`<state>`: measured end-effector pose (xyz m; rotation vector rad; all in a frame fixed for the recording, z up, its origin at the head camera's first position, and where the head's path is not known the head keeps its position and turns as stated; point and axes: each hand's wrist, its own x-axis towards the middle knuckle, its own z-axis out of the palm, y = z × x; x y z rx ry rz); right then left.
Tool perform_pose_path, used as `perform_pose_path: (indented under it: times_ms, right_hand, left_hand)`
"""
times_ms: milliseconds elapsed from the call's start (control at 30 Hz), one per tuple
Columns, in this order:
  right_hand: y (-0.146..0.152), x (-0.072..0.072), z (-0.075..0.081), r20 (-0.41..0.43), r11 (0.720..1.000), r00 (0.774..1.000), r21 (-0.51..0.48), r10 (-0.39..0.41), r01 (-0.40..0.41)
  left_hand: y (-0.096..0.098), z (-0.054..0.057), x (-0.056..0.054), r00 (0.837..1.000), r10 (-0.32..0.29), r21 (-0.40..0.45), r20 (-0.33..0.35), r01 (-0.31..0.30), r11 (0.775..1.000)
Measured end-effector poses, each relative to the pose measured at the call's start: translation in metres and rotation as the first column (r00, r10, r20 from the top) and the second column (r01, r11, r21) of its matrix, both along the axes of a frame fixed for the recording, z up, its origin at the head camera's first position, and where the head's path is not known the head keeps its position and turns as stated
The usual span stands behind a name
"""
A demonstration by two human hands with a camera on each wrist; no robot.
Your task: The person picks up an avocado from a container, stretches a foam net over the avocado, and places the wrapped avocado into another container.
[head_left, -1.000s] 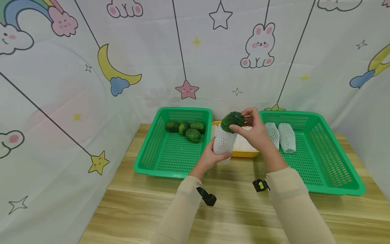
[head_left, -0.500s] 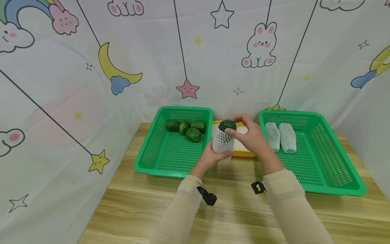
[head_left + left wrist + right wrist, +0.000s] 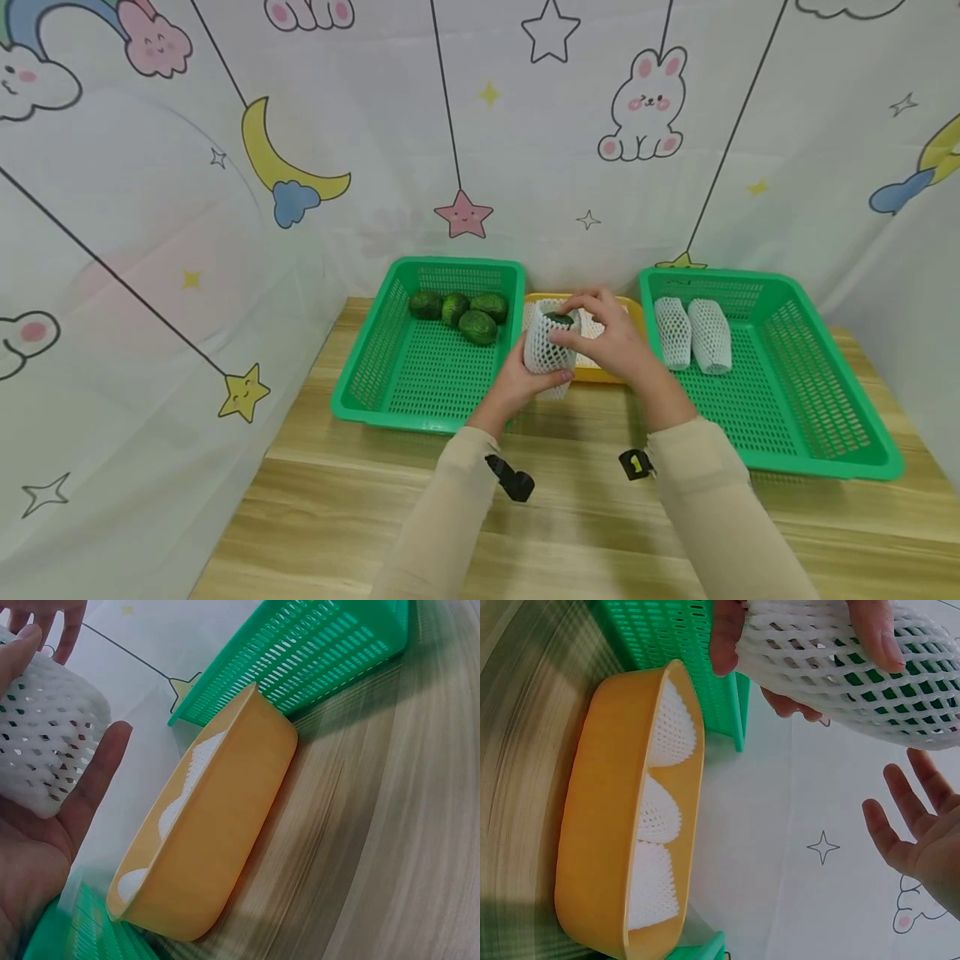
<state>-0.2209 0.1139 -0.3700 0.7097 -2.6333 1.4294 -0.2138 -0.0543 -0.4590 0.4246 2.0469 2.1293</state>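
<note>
A white foam net sleeve (image 3: 546, 354) stands nearly upright above the table, over the yellow tray's front edge. My left hand (image 3: 519, 382) grips its lower part, fingers wrapped round it. Inside the sleeve is a dark green avocado (image 3: 557, 320); only its top shows at the opening, and green shows through the mesh in the right wrist view. My right hand (image 3: 617, 342) holds the sleeve's upper end, with the index finger at the avocado's top. In the right wrist view the thumb (image 3: 877, 637) presses on the mesh, while the other fingers (image 3: 907, 799) are spread below.
A green basket (image 3: 352, 400) on the left holds several bare avocados (image 3: 477, 327). The right green basket (image 3: 847, 467) contains two net-wrapped pieces (image 3: 710, 336). Between them, a yellow tray (image 3: 606, 374) carries more foam nets (image 3: 658, 885). A printed white curtain (image 3: 375, 108) hangs behind the wooden table (image 3: 570, 533).
The avocado has slid down into the foam net sleeve, from mostly exposed to nearly covered. My right hand has moved down and left with it; my left hand keeps its grip.
</note>
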Motion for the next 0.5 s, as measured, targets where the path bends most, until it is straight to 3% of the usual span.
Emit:
perform_pose_path:
  times_ms: [267, 500]
  right_hand:
    - [-0.001, 0.001, -0.002, 0.032, 0.998, 0.999, 0.046, 0.031, -0.032]
    - [-0.005, 0.002, -0.005, 0.099, 1.000, 0.995, 0.021, -0.020, 0.018]
  left_hand:
    - [0.000, 0.001, 0.000, 1.000, -0.013, 0.034, -0.029, 0.014, 0.999]
    - [-0.002, 0.025, 0.012, 0.999, -0.026, 0.022, 0.022, 0.026, 0.999]
